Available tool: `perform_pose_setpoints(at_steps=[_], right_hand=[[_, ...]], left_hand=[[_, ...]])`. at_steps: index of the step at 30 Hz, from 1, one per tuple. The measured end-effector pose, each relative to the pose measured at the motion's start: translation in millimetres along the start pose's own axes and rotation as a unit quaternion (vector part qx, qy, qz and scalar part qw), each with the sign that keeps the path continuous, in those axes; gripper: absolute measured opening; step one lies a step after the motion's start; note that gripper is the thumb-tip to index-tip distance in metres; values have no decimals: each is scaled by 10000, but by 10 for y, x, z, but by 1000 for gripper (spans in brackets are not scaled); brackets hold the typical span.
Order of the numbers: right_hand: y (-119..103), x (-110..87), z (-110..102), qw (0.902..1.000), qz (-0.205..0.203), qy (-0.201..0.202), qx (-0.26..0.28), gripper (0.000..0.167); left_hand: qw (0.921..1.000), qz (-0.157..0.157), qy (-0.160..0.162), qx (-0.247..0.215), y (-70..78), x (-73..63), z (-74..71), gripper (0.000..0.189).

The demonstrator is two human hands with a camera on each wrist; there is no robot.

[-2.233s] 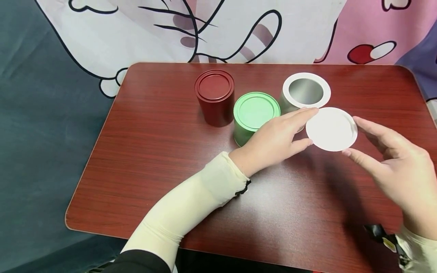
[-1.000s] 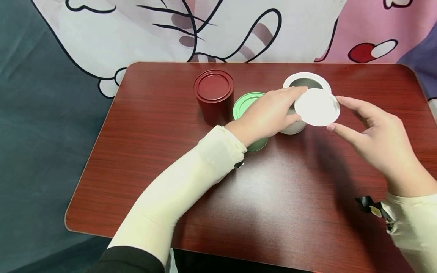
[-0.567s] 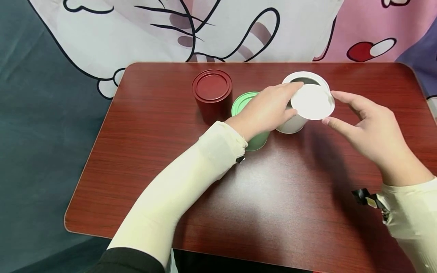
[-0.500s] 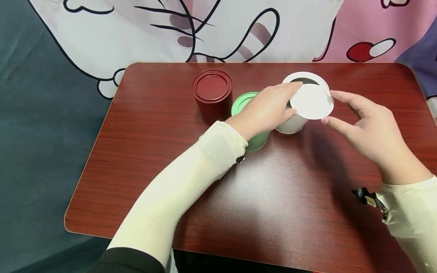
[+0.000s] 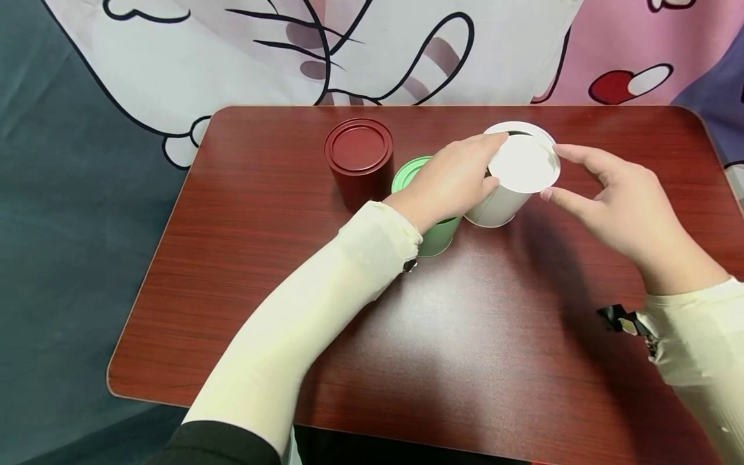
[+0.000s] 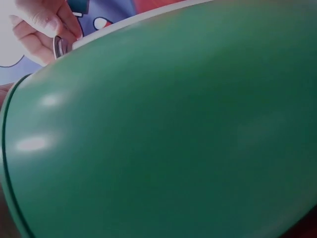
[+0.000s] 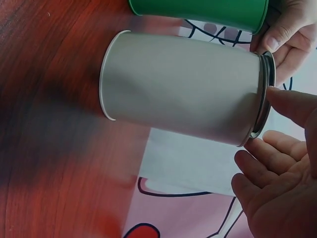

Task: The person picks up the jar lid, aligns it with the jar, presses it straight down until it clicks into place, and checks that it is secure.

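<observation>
A round white lid [image 5: 525,163] lies over the mouth of the white can [image 5: 494,208], with a dark sliver of opening at its far edge in the head view. My left hand [image 5: 450,181] pinches the lid's left edge between thumb and fingers. On the opposite edge, the thumb and forefinger of my right hand [image 5: 628,206] hold it. The right wrist view shows the lid's rim [image 7: 270,69] right at the top of the upright can [image 7: 183,87]. Below my left wrist stands a green can [image 5: 437,240], partly hidden by that hand; its side [image 6: 158,129] fills the left wrist view.
A dark red can [image 5: 360,174] with its lid on stands left of the green one. All three cans are on a reddish-brown table [image 5: 244,258], toward its far edge. A cartoon-print cloth [image 5: 407,51] hangs behind.
Both hands have carried the lid up and to the left, from in front of the white can to over its mouth. The cans have stayed in place.
</observation>
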State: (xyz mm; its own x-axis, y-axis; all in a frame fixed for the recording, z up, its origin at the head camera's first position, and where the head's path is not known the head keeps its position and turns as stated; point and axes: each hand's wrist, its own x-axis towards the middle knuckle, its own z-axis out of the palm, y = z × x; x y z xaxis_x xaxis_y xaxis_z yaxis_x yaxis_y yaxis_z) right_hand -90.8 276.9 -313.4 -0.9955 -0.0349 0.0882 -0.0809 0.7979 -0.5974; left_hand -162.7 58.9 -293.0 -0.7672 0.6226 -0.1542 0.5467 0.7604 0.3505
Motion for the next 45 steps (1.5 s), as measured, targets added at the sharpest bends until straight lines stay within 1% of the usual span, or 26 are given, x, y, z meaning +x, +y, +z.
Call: perform_pose_setpoints(at_steps=[4,9,16,21,28,36,45], right_hand=[[-6,42,-10,9999,80,-105,41,60],[3,87,-15,9998,80,-182,52,60],[-2,135,-27,9996,81,-253,44,60],[-6,163,-27,9996,25,-270,-5,61],[4,185,-30,9996,9,-267,-10,61],[8,216,-32,9994,22,-351,19,62],[24,224,-20,9992,9,-396,102,61]], left_hand=[[10000,9,46,-51,-14,20,-14,63],[9999,-16,64,-126,-27,35,-22,59],[9998,-193,-67,6,-27,92,-14,66],[9997,-238,-59,45,-35,118,-14,66],[9996,-274,0,-117,-40,130,-8,67],[9989,-355,41,-290,-53,151,-3,66],[9989,-406,76,-215,-65,152,-3,67]])
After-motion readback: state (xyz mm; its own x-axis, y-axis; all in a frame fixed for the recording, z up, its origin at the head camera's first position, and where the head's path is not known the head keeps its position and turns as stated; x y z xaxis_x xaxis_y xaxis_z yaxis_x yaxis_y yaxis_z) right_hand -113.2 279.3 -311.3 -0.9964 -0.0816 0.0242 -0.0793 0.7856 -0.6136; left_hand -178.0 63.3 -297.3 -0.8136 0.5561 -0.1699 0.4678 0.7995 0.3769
